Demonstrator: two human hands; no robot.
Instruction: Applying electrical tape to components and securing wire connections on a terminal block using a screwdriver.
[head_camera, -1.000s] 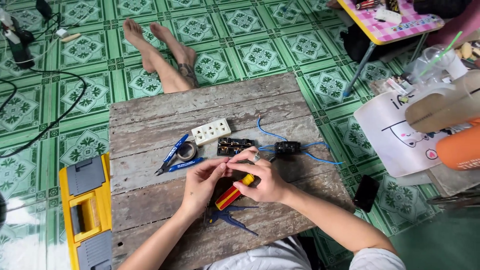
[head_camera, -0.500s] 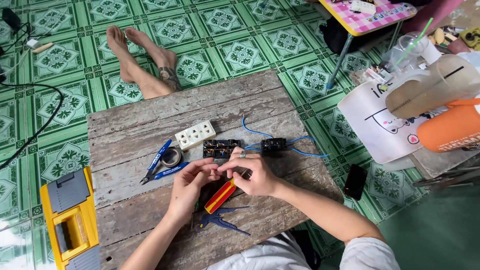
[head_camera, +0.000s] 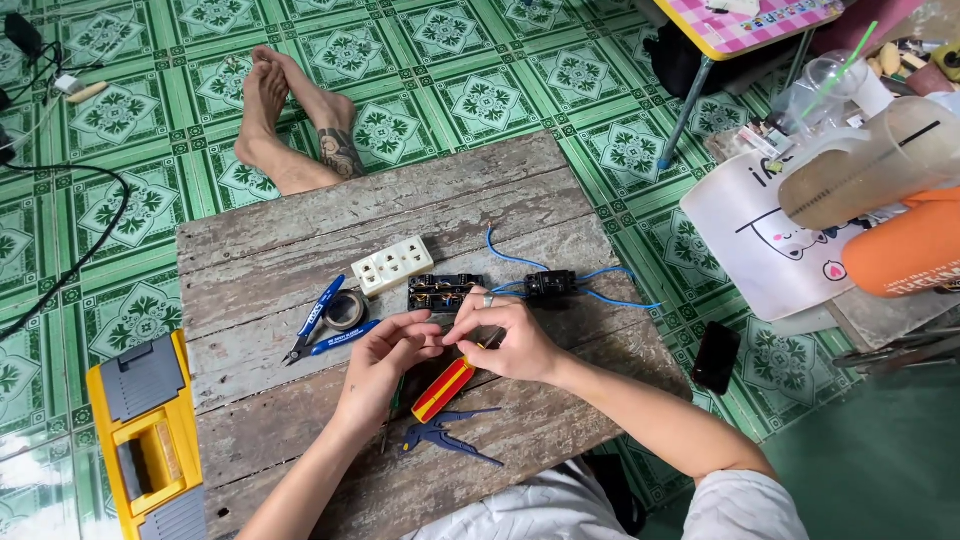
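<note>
Mid-board (head_camera: 300, 240): left hand (head_camera: 385, 360) and right hand (head_camera: 505, 335) — fingertips pinching together at a screwdriver (head_camera: 443, 388) — steadying it beside a black socket (head_camera: 443, 292).

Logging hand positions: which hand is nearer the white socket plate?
Left. The left hand sits just below the white socket plate, while the right hand lies farther off to its lower right, beyond the black socket block.

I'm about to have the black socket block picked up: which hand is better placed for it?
Probably the right hand: it lies just below the black block, its ringed finger almost at the edge. The left hand sits lower and further left, fingertips pinched with the right's above the red-and-yellow screwdriver.
</note>
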